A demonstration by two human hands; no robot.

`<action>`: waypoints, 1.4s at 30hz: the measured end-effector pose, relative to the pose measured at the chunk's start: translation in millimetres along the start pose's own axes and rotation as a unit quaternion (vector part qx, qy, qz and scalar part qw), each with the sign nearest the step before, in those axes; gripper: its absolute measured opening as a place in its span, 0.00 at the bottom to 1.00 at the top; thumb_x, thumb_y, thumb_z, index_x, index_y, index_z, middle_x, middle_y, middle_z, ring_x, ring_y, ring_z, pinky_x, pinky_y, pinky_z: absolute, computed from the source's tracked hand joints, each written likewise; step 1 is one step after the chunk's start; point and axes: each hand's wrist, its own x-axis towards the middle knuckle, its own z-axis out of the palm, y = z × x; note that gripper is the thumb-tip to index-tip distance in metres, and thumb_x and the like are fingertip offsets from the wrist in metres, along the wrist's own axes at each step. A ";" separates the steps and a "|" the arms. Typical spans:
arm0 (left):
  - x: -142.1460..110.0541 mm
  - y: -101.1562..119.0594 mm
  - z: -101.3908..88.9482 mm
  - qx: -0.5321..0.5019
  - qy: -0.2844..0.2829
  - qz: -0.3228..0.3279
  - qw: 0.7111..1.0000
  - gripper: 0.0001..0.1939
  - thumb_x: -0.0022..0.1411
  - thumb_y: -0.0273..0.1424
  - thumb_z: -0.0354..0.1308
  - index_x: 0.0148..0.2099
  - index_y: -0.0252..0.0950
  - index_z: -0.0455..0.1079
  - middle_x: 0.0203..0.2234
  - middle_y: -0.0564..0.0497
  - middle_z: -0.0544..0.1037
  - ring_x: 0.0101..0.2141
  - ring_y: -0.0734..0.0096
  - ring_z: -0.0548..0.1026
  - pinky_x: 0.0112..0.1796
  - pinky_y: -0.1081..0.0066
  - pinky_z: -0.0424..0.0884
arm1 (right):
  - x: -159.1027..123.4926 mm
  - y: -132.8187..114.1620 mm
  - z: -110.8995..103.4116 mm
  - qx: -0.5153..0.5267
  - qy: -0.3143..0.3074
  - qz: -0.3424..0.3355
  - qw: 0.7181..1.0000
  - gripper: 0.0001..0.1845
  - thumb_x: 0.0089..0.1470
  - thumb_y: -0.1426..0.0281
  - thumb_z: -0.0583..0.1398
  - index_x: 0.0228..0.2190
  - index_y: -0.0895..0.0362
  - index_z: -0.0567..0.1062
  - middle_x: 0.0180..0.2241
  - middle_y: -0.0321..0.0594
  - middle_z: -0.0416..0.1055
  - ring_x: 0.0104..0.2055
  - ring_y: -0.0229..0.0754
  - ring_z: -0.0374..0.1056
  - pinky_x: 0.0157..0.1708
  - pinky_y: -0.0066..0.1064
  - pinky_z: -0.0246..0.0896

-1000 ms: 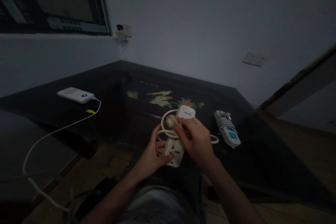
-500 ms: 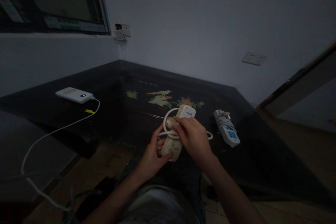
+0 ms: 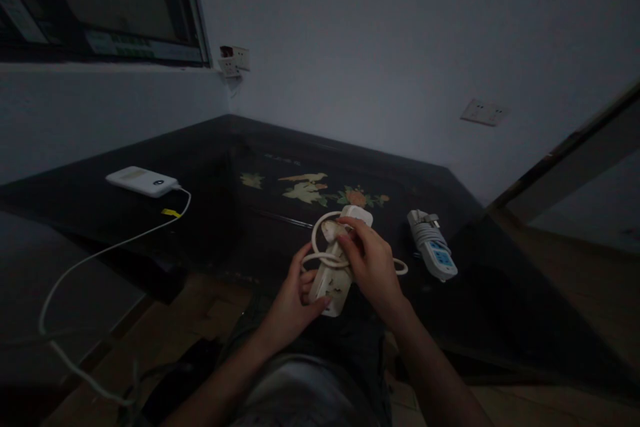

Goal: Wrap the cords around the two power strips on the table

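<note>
A white power strip (image 3: 334, 283) is held up over the near edge of the dark table, tilted with its far end leaning right. Its white cord (image 3: 320, 257) loops around the middle of the strip, and the plug (image 3: 330, 230) lies against its upper face. My left hand (image 3: 296, 293) is closed around the lower left part of the strip, thumb on the socket face. My right hand (image 3: 369, 257) reaches over the upper right side, fingers bent at the plug and cord. Its fingertips partly hide what they pinch.
On the right of the table (image 3: 500, 320) lies another power strip (image 3: 434, 250) with blue sockets and a grey cord wrapped round it. A white power bank (image 3: 143, 181) with a cable sits at the left, near a yellow tag (image 3: 171, 213). Wall sockets (image 3: 484, 112) are behind.
The power strip has dropped slightly toward me. My right fingers have shifted a little up and right, showing more of the plug and covering the strip's printed label.
</note>
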 end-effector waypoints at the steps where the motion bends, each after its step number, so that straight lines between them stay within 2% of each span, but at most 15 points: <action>1: 0.1 0.0 0.1 0.004 0.002 0.002 1.000 0.50 0.53 0.30 0.66 0.66 0.44 0.35 0.49 0.40 0.74 0.42 0.62 0.77 0.40 0.67 0.72 | 0.4 0.1 -0.3 0.002 -0.004 -0.001 1.000 0.12 0.60 0.70 0.53 0.44 0.55 0.72 0.35 0.42 0.74 0.37 0.44 0.69 0.36 0.33 0.62; 11: -1.7 -5.5 -2.8 0.062 0.002 0.016 0.998 0.45 0.55 0.29 0.63 0.67 0.44 0.39 0.51 0.40 0.73 0.44 0.60 0.77 0.44 0.63 0.72 | 3.6 -1.5 -4.2 0.064 -0.022 0.041 0.997 0.12 0.60 0.70 0.50 0.39 0.56 0.73 0.34 0.41 0.75 0.35 0.42 0.70 0.34 0.31 0.59; 16: -3.6 -3.1 -2.8 0.149 0.001 0.042 0.988 0.38 0.57 0.27 0.60 0.65 0.42 0.46 0.50 0.43 0.74 0.47 0.61 0.75 0.47 0.63 0.70 | 12.6 4.2 -13.5 0.147 -0.074 0.075 0.983 0.11 0.58 0.68 0.52 0.37 0.57 0.73 0.23 0.34 0.67 0.24 0.37 0.62 0.24 0.27 0.53; 20: -5.1 -0.1 -0.9 0.215 0.007 0.066 0.974 0.36 0.58 0.25 0.58 0.65 0.43 0.47 0.50 0.44 0.75 0.48 0.62 0.74 0.48 0.62 0.68 | 22.1 3.4 -23.2 0.201 -0.114 0.080 0.970 0.07 0.55 0.70 0.54 0.34 0.57 0.72 0.24 0.33 0.66 0.24 0.35 0.60 0.23 0.25 0.52; 23: -6.0 0.2 1.2 0.237 0.020 0.078 0.968 0.39 0.58 0.25 0.58 0.67 0.43 0.44 0.51 0.43 0.74 0.49 0.60 0.73 0.51 0.60 0.66 | 26.2 1.3 -27.4 0.211 -0.131 0.088 0.965 0.06 0.55 0.70 0.54 0.33 0.57 0.71 0.25 0.34 0.67 0.24 0.34 0.60 0.23 0.25 0.53; 29: -8.0 -0.6 1.9 0.228 0.037 0.077 0.970 0.49 0.57 0.25 0.58 0.70 0.44 0.29 0.53 0.44 0.73 0.50 0.59 0.73 0.54 0.56 0.63 | 25.8 0.1 -21.4 0.201 -0.122 0.076 0.969 0.08 0.56 0.71 0.54 0.35 0.58 0.72 0.25 0.34 0.67 0.25 0.35 0.61 0.25 0.25 0.55; 36: -8.4 -2.7 -1.5 0.221 0.025 0.062 0.973 0.48 0.58 0.26 0.58 0.70 0.44 0.30 0.55 0.43 0.71 0.55 0.58 0.69 0.54 0.57 0.62 | 21.0 4.0 -13.5 0.216 -0.107 0.089 0.966 0.08 0.55 0.71 0.54 0.34 0.57 0.73 0.25 0.34 0.68 0.24 0.35 0.61 0.24 0.25 0.55; 42: -7.6 -3.6 -3.2 0.225 0.010 0.066 0.972 0.48 0.58 0.25 0.57 0.70 0.44 0.30 0.58 0.43 0.68 0.57 0.57 0.66 0.55 0.56 0.61 | 19.9 5.8 -16.9 0.287 -0.122 0.133 0.941 0.11 0.53 0.68 0.55 0.34 0.57 0.75 0.31 0.38 0.72 0.27 0.36 0.65 0.24 0.25 0.58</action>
